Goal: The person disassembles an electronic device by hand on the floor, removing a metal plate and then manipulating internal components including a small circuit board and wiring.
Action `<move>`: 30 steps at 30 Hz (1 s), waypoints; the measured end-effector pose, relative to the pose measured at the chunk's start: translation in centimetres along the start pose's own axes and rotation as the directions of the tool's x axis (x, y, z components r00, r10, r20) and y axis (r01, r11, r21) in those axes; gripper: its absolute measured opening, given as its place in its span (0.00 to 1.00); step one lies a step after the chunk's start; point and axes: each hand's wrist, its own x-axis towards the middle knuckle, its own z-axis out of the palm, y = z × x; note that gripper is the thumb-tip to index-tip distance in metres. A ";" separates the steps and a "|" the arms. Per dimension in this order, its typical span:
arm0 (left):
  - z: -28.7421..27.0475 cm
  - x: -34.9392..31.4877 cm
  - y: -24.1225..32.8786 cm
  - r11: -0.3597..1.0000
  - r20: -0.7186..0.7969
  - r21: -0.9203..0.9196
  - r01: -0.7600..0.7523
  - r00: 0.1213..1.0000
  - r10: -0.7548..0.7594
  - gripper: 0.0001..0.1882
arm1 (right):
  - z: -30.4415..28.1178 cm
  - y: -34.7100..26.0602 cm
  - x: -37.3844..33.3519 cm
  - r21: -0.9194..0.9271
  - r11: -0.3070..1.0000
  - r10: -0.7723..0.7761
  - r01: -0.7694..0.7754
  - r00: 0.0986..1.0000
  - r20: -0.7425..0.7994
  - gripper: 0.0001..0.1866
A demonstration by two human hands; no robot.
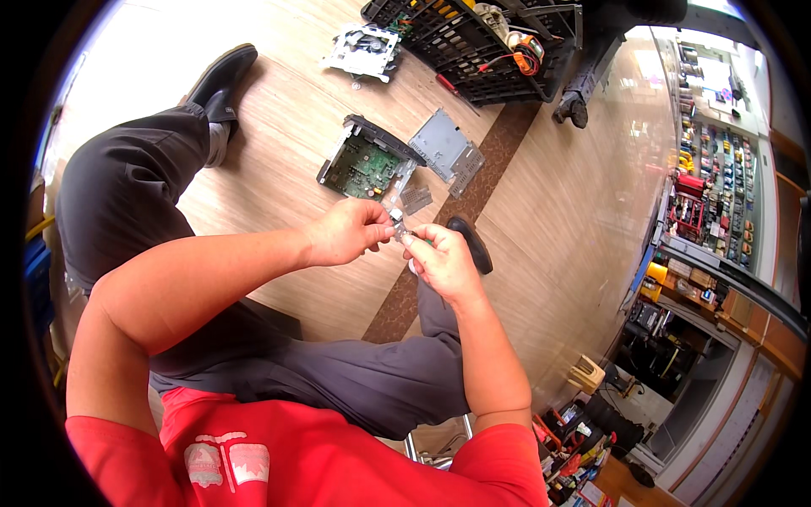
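My left hand and my right hand meet in front of me, both pinching a small clear and silver part between their fingertips. Below them on the wooden floor lies an opened device chassis with a green circuit board. A grey metal cover plate lies beside it, and a small perforated metal piece rests just past my fingers.
A black plastic crate with tools and cables stands at the far side. Another dismantled metal unit lies left of it. My dark-trousered legs and black shoes stretch over the floor. Shelves of goods line the right.
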 end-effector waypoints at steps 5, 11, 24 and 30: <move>0.0 0.0 -0.1 1.000 0.004 0.010 -0.012 1.000 0.012 0.09 | 0.0 0.1 0.0 -0.004 1.000 0.003 -0.003 1.000 0.001 0.11; 0.0 0.1 -0.1 0.999 -0.007 0.035 -0.008 1.000 0.008 0.09 | 0.0 0.1 0.0 0.001 1.000 0.003 -0.003 1.000 0.011 0.10; -0.1 0.1 -0.1 1.000 -0.003 0.026 0.007 1.000 -0.007 0.09 | 0.2 -0.4 -0.3 0.030 0.999 0.019 -0.019 1.000 0.010 0.11; -0.2 0.1 0.1 0.999 -0.006 0.027 0.019 1.000 -0.019 0.10 | -0.1 -0.8 -0.5 0.081 0.997 0.009 -0.013 0.999 0.048 0.12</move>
